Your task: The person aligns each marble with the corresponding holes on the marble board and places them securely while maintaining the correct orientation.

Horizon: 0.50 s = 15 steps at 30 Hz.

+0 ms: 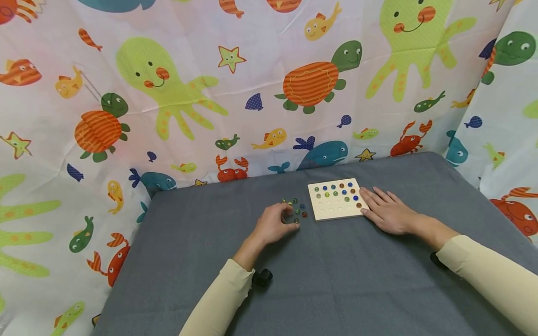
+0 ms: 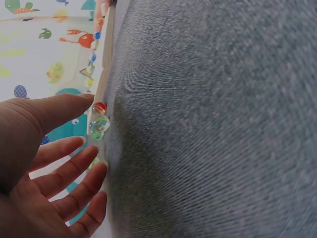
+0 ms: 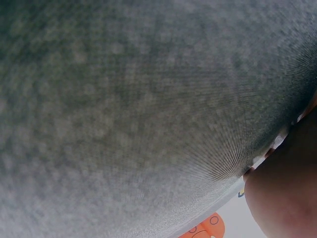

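1. Board (image 1: 328,216), right of centre in the head view: it lies flat on the grey surface (image 1: 201,261), its upper rows largely filled with seated marbles (image 1: 342,185); empty holes (image 1: 331,210) show toward its lower left.
2. Loose marbles (image 1: 302,206), near the frame's centre: a scattered group just left of the board.
3. Left hand (image 1: 273,224), centre: your thumb and fingers stand apart beside the loose marbles. The left wrist view shows nothing pinched; whether the thumb tip touches the nearest marble, you cannot tell.
4. Right hand (image 1: 388,215), right of centre: your fingers are spread, their tips at the board's right edge. How firmly they press, the right wrist view does not show.
5. Step in hand, as judged: picking up one marble with your left hand. Choose one on the group's near side and pinch it at mid-height between thumb and forefinger; a grip too high may make it shoot away.
6. Caution: round marbles will probably roll at a nudge, so lift your other fingers clear.
7. Support: let your right hand steady the board lightly, since a knock could unseat marbles.
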Each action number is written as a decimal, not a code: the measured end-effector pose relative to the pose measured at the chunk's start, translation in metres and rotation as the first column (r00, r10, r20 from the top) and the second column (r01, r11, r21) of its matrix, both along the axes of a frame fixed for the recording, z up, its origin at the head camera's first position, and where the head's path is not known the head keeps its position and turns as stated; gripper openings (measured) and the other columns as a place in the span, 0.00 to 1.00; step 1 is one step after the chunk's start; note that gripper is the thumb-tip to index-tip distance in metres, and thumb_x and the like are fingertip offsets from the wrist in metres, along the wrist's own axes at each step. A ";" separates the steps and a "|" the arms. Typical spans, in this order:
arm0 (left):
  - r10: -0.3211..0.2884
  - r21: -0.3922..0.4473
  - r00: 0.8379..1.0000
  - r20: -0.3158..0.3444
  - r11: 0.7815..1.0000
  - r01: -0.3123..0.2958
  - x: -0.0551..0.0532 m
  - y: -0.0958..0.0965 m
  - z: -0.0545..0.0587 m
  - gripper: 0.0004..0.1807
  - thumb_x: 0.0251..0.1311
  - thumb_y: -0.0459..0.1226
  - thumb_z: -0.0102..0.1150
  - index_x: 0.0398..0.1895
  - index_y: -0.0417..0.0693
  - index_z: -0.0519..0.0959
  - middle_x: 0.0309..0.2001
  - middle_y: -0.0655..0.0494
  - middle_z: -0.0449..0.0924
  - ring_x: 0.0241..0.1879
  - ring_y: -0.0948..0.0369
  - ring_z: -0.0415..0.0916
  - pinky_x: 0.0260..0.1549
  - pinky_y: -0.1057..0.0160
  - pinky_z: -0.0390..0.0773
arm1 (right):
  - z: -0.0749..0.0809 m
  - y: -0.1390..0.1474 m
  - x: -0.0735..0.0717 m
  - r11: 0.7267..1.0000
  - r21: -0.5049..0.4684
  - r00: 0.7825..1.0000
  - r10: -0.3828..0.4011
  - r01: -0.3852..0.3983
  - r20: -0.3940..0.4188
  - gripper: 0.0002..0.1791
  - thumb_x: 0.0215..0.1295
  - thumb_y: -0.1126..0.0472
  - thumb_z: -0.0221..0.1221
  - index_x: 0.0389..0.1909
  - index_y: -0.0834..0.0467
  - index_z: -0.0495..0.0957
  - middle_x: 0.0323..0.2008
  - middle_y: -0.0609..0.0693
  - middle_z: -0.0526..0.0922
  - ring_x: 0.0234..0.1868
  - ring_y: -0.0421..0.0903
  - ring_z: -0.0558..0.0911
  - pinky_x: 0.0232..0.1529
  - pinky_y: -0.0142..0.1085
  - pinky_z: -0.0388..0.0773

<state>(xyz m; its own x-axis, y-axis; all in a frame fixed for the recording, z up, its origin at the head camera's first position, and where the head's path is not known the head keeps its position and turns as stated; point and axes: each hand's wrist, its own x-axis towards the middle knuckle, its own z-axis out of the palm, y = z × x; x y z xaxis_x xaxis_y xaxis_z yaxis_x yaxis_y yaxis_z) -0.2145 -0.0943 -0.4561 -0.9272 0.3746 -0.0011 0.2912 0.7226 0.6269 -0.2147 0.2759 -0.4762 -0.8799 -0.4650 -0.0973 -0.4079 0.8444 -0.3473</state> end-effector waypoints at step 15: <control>0.029 -0.011 0.999 0.029 1.000 -0.029 -0.002 0.007 -0.001 0.12 0.60 0.42 0.74 0.44 0.50 0.86 0.35 0.60 0.83 0.31 0.64 0.75 0.33 0.59 0.74 | 0.008 -0.001 0.000 1.000 -0.003 1.000 0.009 -0.009 0.007 0.39 0.83 0.43 0.40 0.81 0.63 0.46 0.81 0.64 0.48 0.79 0.70 0.45 0.71 0.70 0.37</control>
<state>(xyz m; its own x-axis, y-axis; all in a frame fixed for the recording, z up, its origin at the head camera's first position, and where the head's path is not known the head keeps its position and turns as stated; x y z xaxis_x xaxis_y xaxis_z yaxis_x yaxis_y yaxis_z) -0.2165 -0.0872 -0.4576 -0.9372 0.3472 -0.0327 0.2513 0.7374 0.6269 -0.2146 0.2753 -0.4679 -0.8752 -0.4729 -0.1021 -0.4127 0.8399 -0.3526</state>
